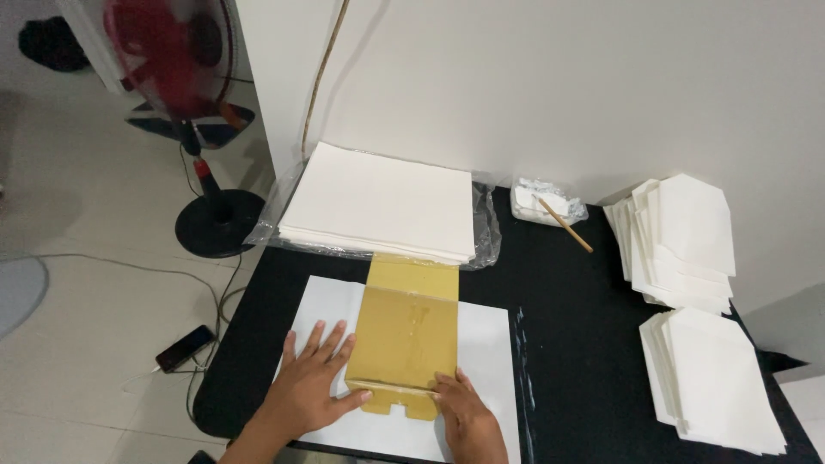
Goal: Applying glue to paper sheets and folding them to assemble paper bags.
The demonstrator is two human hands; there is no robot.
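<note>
Cardboard template (406, 331): tan, stiff, light, lying on white paper sheet (485, 344) | left hand (314, 382) flat beside template, thumb at its lower edge | right hand (464, 412) pressing lower-right corner, gripping nothing | sheet thin, creases easily; best held by edges.

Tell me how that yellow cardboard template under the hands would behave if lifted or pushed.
The yellow cardboard template lies flat with crisp edges, so it probably stays stiff when lifted. It looks thin, so likely light. It rests on a smooth white sheet, and both the left hand and right hand press there, suggesting it slides easily.
</note>
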